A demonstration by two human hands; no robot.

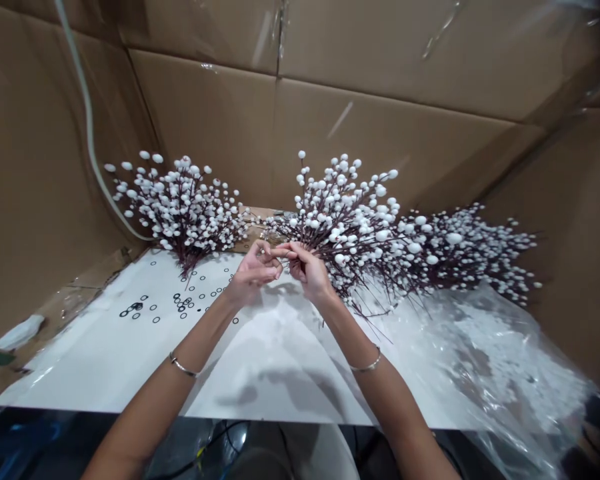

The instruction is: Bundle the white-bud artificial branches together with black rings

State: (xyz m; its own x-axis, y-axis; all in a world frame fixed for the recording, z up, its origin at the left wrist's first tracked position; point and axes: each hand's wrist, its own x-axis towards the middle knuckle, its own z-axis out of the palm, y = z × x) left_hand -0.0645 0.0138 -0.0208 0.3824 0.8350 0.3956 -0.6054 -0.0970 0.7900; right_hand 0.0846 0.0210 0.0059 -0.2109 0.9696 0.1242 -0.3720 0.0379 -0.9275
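My left hand and my right hand meet at the middle of the white table, their fingertips touching. Both sets of fingers are curled and pinched together; whatever lies between them is too small or hidden to make out. Just behind my right hand spreads a middle bunch of white berry stems with dark reddish-brown twigs. Small black rings lie scattered on the white surface to the left of my left hand. A left bunch of berry stems stands farther back.
More berry stems lie at the right. A clear plastic bag with white contents covers the right front corner. Cardboard walls enclose the back and sides. A pale cable hangs down at the left.
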